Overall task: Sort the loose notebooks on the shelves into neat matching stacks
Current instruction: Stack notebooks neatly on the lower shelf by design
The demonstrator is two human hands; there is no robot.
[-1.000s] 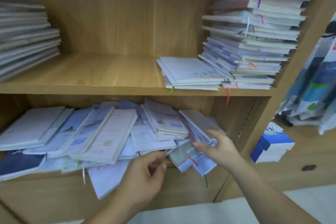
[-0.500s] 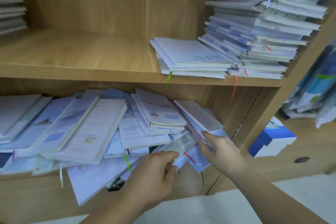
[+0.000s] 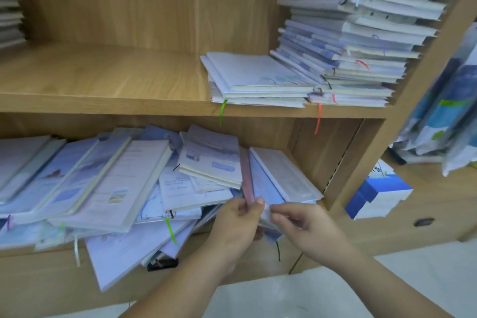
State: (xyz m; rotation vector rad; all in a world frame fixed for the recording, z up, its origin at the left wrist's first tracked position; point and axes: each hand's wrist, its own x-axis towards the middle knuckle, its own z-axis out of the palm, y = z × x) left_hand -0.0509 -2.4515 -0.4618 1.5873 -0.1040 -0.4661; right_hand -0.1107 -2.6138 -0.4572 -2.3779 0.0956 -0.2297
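Loose notebooks in pale blue and white covers lie jumbled across the lower shelf. At the pile's right end stands a thin pink-spined notebook, tilted on edge. My left hand pinches its near end between thumb and fingers. My right hand grips the near edge of the pale blue notebooks right beside it. On the upper shelf sit a low white stack and a tall mixed stack.
A grey stack sits at the upper shelf's far left. The shelf's wooden upright stands close to my right hand. Beyond it are a blue-and-white box, hanging packaged goods and a drawer knob.
My left hand moved up and right to take hold of the pink-spined notebook. My right hand slid down to the near edge of the blue notebooks. The view drifted closer and lower.
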